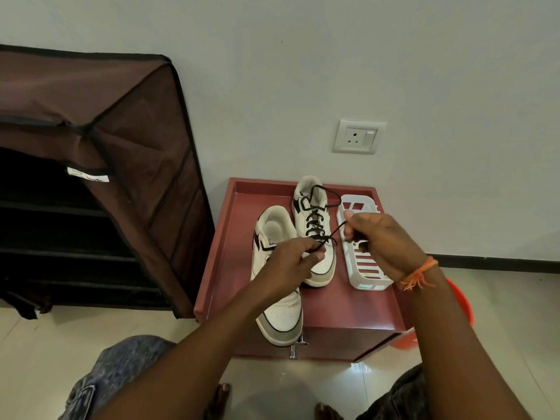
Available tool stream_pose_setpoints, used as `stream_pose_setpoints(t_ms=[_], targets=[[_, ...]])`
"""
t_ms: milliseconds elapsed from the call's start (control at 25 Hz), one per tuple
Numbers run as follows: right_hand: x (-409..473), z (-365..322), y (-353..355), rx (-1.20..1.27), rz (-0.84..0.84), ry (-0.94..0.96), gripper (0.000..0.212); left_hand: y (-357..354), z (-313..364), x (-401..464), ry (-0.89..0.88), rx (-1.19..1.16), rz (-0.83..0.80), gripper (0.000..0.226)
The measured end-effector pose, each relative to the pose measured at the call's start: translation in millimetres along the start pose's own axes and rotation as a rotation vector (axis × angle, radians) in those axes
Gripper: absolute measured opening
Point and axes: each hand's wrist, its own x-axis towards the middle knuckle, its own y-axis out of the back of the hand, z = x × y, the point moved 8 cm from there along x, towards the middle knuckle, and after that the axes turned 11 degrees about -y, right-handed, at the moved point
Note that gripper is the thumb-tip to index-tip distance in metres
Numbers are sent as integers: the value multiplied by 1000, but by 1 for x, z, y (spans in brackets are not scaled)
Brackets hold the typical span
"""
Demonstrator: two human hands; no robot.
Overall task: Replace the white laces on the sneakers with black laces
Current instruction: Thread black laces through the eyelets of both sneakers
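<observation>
Nearest the camera, the person's knees in patterned dark shorts are framing the lower edge, with toes showing on the pale tiled floor.

Both forearms are reaching forward over a low red cabinet whose top is forming a shallow tray. The left hand is hovering over the near sneaker, its thumb and forefinger pinching one end of the black lace while the remaining fingers are curling under. The right hand, wearing an orange thread band at the wrist, is pinching the other end of the lace with curled fingers, above a white slotted plastic basket.

The near sneaker is lying toe toward the viewer and is showing no lace in its visible part; whether eyelets under the left hand are carrying any cannot be told. The far sneaker is sitting just behind and beside it, with the black lace crossing its eyelets and looping loosely over its collar.

An orange bucket is peeking out right of the cabinet. To the left, a brown fabric shoe rack is standing open. On the wall behind, a white socket plate is sitting above the cabinet.
</observation>
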Motion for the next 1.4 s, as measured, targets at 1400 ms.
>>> stream_pose_setpoints(t_ms=[1400], targets=[[66,47,-87,-55,156,96,13,76,-78,-10,582,178,226,37]])
